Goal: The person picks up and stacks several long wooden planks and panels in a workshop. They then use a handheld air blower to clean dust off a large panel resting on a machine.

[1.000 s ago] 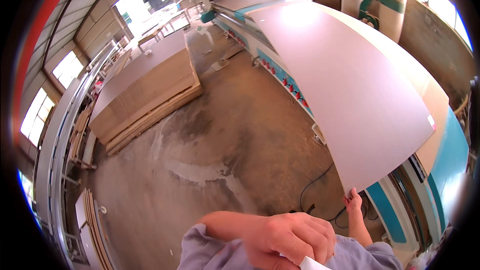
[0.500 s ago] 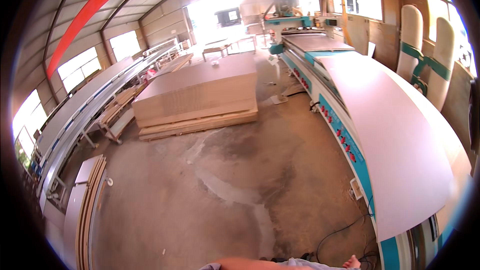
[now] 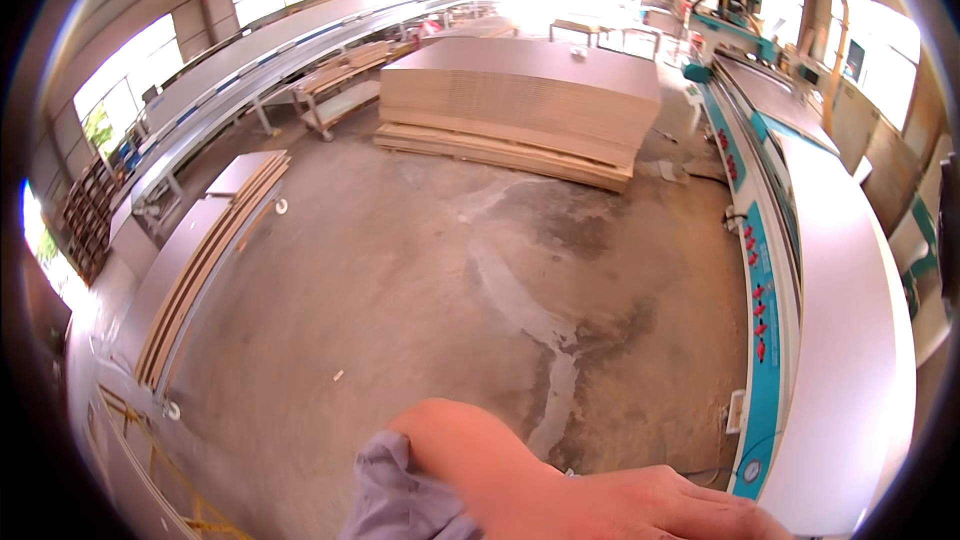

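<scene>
My left hand (image 3: pixel 660 507) reaches across the lower edge of the head view, its back toward me and its fingers pointing right. The lower edge cuts the fingers off, so whether they grip anything is hidden. A grey sleeve (image 3: pixel 405 495) is pushed up on that arm. Nearest to the hand, on the right, is a long machine bed with a teal side panel (image 3: pixel 757 340) carrying red knobs and a round gauge. A large pale board (image 3: pixel 850 310) lies along its top. Contact between hand and machine cannot be made out. My right hand is out of view.
A thick stack of brown boards (image 3: pixel 500 100) sits on pallets ahead. On the left, a low wheeled cart (image 3: pixel 222 270) bears several panels, and a long conveyor (image 3: pixel 300 55) runs behind it. Concrete floor (image 3: pixel 400 270) with a pale patched strip lies between. A cable trails beside the machine.
The view has swung left and down, so the stack and machine sit farther right. My left arm has risen and stretched rightward. My right hand, earlier at the lower edge, has left view.
</scene>
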Available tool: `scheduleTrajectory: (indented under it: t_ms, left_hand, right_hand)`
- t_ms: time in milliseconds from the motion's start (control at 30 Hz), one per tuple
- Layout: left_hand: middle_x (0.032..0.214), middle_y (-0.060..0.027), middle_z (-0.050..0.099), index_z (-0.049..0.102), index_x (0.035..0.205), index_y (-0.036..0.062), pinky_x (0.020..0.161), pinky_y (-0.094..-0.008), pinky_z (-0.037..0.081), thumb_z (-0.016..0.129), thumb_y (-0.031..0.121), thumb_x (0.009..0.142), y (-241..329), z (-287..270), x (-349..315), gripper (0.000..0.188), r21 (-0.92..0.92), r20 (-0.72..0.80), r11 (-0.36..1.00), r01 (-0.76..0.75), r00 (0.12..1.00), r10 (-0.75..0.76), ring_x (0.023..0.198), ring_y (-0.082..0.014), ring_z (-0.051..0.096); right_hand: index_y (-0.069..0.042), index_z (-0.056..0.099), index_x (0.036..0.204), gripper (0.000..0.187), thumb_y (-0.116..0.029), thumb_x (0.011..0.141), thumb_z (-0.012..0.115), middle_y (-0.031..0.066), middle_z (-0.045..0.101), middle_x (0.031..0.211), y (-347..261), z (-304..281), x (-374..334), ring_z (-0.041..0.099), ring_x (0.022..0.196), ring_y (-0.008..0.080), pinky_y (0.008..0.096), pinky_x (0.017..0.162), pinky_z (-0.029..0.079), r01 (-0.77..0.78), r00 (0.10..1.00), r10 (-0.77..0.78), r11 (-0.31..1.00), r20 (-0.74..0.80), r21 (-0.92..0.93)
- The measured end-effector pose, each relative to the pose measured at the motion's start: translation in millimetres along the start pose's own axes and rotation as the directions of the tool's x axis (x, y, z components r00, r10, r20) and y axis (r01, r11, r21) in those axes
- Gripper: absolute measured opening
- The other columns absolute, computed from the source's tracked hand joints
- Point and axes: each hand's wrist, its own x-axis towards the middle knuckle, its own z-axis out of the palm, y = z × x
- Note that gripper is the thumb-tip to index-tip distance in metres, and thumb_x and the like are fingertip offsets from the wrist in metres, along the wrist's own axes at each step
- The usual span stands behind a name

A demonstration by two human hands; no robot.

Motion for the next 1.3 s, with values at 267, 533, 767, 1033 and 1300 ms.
scheduleTrajectory:
  t_ms: [267,533,767,1033,1300]
  left_hand:
    - [0.100,-0.0299,0.060,0.053,0.111,-0.0159,0.076,-0.0402,0.054,0.032,0.044,0.097,12,-33,-2,0.066,0.261,0.218,0.897,-0.357,0.927,0.306,0.092,-0.0388,0.063]
    - [0.086,-0.0083,0.063,0.061,0.087,0.0025,0.072,-0.0326,0.050,0.047,0.015,0.092,-46,-139,-102,0.019,0.894,0.052,0.437,0.104,0.942,-0.331,0.081,-0.0278,0.062]
    - [0.106,-0.0200,0.061,0.059,0.107,0.0028,0.080,-0.0476,0.047,0.054,0.036,0.082,-18,-223,-508,0.042,0.505,-0.642,-0.753,0.422,-0.399,-0.654,0.098,-0.0356,0.058]
    - [0.094,-0.0129,0.064,0.061,0.100,0.0008,0.073,-0.0358,0.049,0.056,0.028,0.084,65,-166,-672,0.033,-0.063,-0.752,-0.820,0.569,-0.567,-0.335,0.084,-0.0228,0.060]
    - [0.080,-0.0060,0.067,0.064,0.090,-0.0010,0.066,-0.0254,0.050,0.057,0.021,0.085,-18,-243,-614,0.023,-0.010,-0.896,-0.227,0.974,-0.109,-0.430,0.070,-0.0116,0.062]
  right_hand:
    - [0.000,0.052,0.079,0.033,-0.032,0.084,0.059,0.0149,0.057,0.065,-6,13,45,0.055,0.054,0.0248,0.0369,0.047,0.044,0.012,0.998,-0.006,0.995,0.057,-0.098]
    - [0.001,0.054,0.068,0.030,-0.025,0.083,0.058,0.0153,0.057,0.060,29,7,78,0.055,0.050,0.0244,0.0365,0.045,0.045,0.074,0.996,-0.072,0.997,0.047,-0.035]
    - [-0.003,0.057,0.071,0.022,-0.023,0.076,0.065,0.0122,0.063,0.064,94,-38,54,0.063,0.061,0.0253,0.0397,0.053,0.048,0.451,0.874,-0.441,0.582,0.204,-0.677]
    - [-0.008,0.054,0.063,0.033,-0.035,0.080,0.061,0.0064,0.053,0.055,84,-33,0,0.053,0.050,0.0204,0.0337,0.043,0.041,0.123,0.992,-0.123,0.849,0.034,-0.514]
    - [0.001,0.057,0.084,0.019,-0.018,0.085,0.057,0.0156,0.062,0.075,-1,47,-7,0.062,0.058,0.0237,0.0336,0.047,0.049,-0.039,0.998,0.039,0.999,-0.043,0.013]
